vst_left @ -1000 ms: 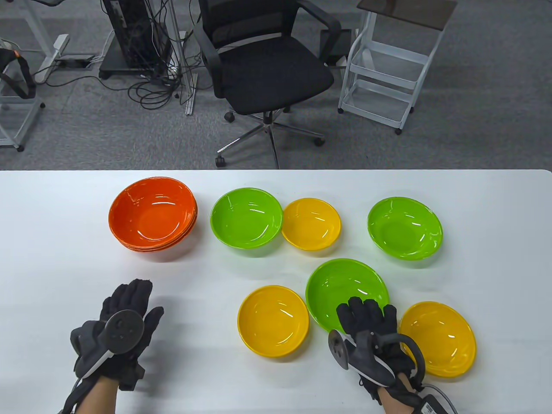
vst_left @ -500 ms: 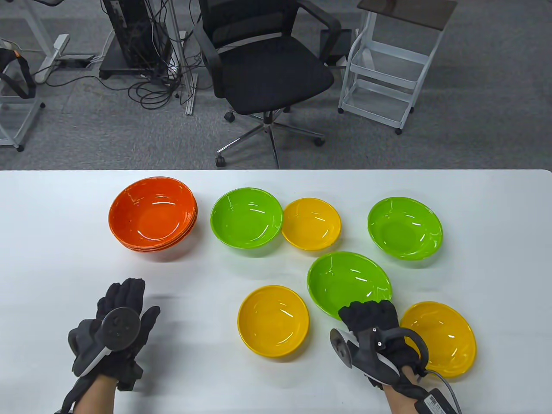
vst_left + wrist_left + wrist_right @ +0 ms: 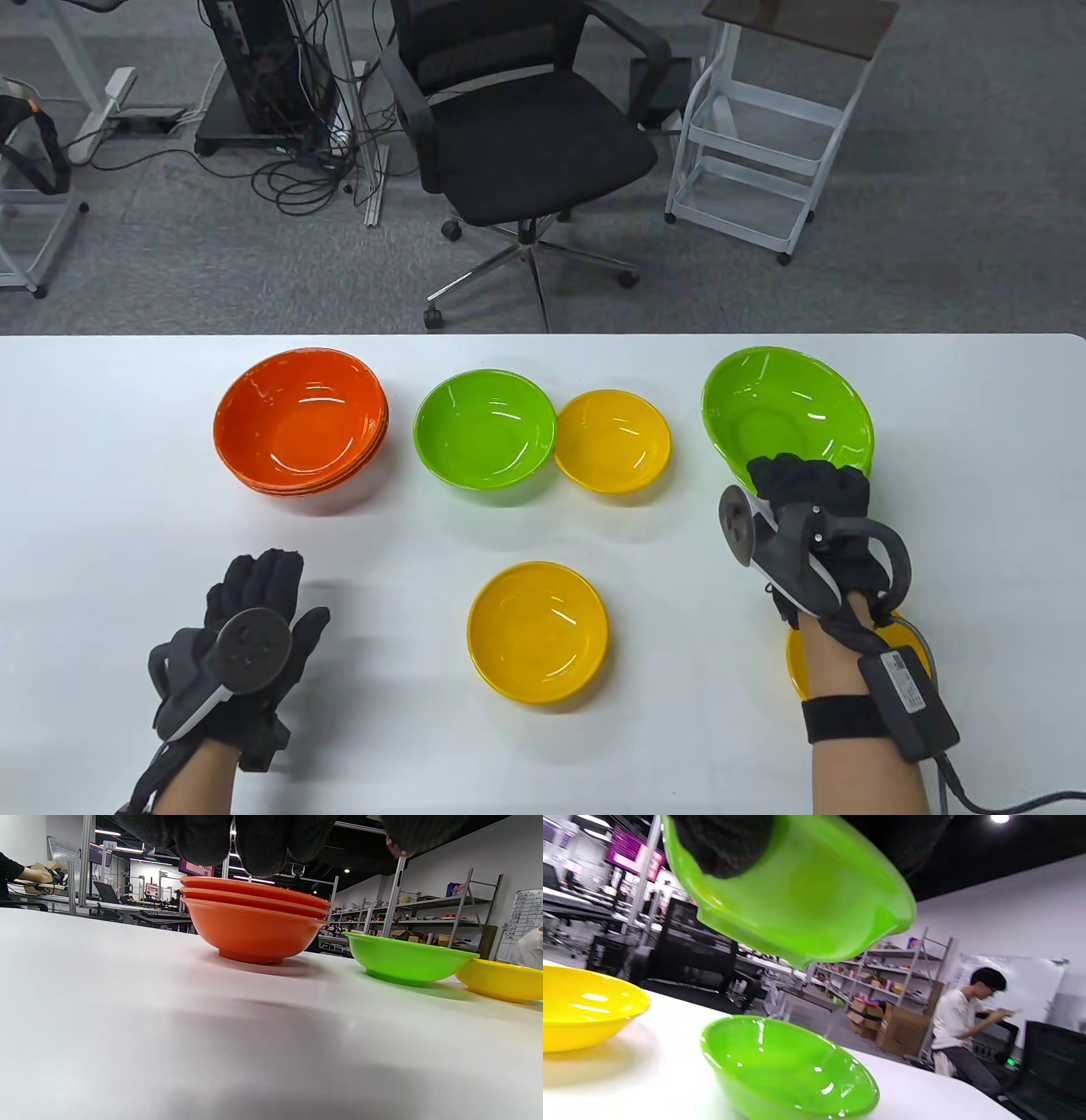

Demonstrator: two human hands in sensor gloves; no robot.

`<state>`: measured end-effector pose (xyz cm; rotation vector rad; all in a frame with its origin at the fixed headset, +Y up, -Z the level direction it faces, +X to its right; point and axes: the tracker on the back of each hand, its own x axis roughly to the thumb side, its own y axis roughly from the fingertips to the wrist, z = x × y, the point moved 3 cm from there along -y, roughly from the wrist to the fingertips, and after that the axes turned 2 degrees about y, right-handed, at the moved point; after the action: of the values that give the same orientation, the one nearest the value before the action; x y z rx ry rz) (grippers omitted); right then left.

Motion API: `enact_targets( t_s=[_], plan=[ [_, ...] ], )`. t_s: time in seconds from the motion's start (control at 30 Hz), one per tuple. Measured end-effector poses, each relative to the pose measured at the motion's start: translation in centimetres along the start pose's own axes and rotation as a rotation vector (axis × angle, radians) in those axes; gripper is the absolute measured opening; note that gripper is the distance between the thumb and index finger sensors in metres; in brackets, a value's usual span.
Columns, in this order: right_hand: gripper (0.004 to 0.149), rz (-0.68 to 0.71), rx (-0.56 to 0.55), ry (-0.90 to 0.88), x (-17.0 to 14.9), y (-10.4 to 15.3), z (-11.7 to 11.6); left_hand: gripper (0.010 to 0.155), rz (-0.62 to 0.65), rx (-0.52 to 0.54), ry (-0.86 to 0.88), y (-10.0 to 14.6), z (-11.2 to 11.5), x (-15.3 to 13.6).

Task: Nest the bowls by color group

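Note:
My right hand (image 3: 808, 486) grips the near rim of a green bowl (image 3: 785, 412) and holds it in the air, tilted, over the far-right green bowl. That lower bowl is hidden in the table view. The right wrist view shows the held bowl (image 3: 797, 899) above the lower green bowl (image 3: 789, 1069) on the table. Another green bowl (image 3: 484, 429) sits mid-table beside a yellow bowl (image 3: 612, 440). A stack of three orange bowls (image 3: 299, 420) stands at the far left. My left hand (image 3: 250, 632) lies open and empty on the table at the near left.
A yellow bowl (image 3: 537, 631) sits near the front centre. Another yellow bowl (image 3: 796, 666) lies mostly hidden under my right forearm. The white table (image 3: 127, 509) ends at a far edge, with an office chair (image 3: 517, 127) and a white cart (image 3: 764, 144) beyond it.
My right hand lifted the green bowl from the near middle of the table and carried it away and rightward, over the far-right green bowl. My left hand barely shifted.

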<state>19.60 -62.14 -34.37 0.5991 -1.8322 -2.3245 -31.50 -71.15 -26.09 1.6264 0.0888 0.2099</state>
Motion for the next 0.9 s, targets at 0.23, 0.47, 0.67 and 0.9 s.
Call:
enact_targets(
  t_s=[0.23, 0.47, 0.67, 0.9],
  plan=[
    [0.042, -0.026, 0.134, 0.111, 1.8, -2.2, -5.8, 0.074, -0.023, -0.051, -0.010, -0.6, 1.0, -0.5],
    [0.042, -0.071, 0.207, 0.080, 2.5, -2.5, -9.8, 0.074, -0.035, -0.093, -0.037, -1.0, 1.7, -0.6],
    [0.043, -0.077, 0.313, -0.007, 1.7, -3.0, -10.9, 0.074, -0.031, -0.097, -0.024, -1.1, 1.7, -0.6],
    [0.056, -0.033, 0.273, 0.057, 2.8, -2.3, -10.5, 0.073, 0.001, -0.068, -0.050, -0.9, 1.3, 0.0]
  ],
)
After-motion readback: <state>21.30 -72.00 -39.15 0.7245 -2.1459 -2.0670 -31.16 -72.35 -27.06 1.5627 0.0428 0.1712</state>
